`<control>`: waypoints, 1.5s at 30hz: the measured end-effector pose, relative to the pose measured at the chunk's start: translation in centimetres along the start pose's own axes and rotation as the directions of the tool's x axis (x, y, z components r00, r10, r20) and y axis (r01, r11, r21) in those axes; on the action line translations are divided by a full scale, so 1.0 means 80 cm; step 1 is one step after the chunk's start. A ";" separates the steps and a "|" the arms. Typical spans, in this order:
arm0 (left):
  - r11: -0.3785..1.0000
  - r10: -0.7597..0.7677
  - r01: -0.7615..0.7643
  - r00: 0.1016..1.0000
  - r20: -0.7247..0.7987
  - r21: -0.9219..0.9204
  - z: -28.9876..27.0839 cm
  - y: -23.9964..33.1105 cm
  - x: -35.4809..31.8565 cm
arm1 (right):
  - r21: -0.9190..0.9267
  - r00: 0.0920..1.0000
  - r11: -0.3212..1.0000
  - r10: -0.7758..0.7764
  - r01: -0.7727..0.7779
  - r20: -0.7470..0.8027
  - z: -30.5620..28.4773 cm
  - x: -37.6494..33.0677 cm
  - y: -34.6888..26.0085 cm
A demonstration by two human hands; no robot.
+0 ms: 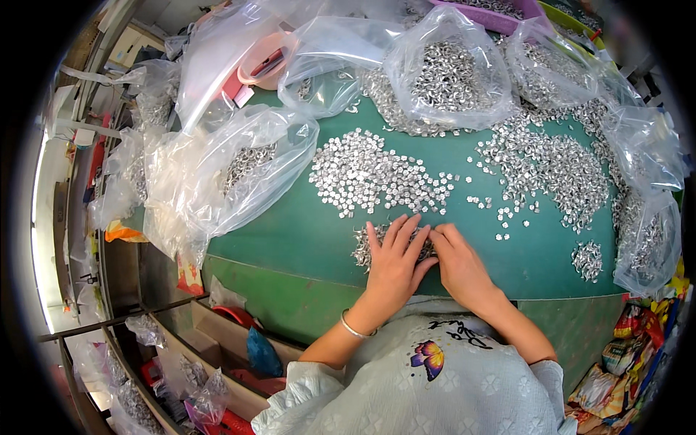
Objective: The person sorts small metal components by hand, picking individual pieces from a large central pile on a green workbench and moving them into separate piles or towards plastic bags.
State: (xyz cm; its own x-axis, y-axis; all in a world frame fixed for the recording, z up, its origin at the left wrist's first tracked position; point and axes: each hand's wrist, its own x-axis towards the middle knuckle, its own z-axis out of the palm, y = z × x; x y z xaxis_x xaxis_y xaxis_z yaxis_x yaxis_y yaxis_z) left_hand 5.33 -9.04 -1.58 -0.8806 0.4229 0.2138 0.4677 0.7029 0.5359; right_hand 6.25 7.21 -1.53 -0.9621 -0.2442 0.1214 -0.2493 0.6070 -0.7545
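Note:
Near the front edge of the green table, a small heap of silvery metal pieces (361,250) lies under my hands. My left hand (395,262) rests over this heap, palm down and fingers spread, with pieces showing around the fingers. Right beside it, my right hand (464,268) curls inward, its fingers held together. What those fingers hold, if anything, is hidden. Just beyond my hands spreads a wide patch of small flower-shaped metal pieces (377,172). To the right lies a larger scatter of curved metal pieces (565,174), with a little separate pile (587,261) nearer me.
Clear plastic bags of metal pieces (449,76) line the table's far side. Another open bag (246,170) lies at left, and more bags (645,239) stand at right. A pink basin (264,61) sits at the back. Below left is an open drawer (210,326).

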 end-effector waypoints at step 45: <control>0.950 0.016 -0.014 1.000 0.004 -0.311 0.032 0.045 0.056 | -0.373 0.948 0.925 -0.047 -0.079 -0.316 -0.143 -0.033 0.087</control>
State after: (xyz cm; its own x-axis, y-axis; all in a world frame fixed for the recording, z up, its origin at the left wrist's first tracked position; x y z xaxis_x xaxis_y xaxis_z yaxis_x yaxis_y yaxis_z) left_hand 3.23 -3.19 -0.77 -0.8725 0.4367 0.2191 0.4332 0.4841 0.7602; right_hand 5.77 20.72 0.30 -0.9350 -0.0210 0.3539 -0.1961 0.8622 -0.4670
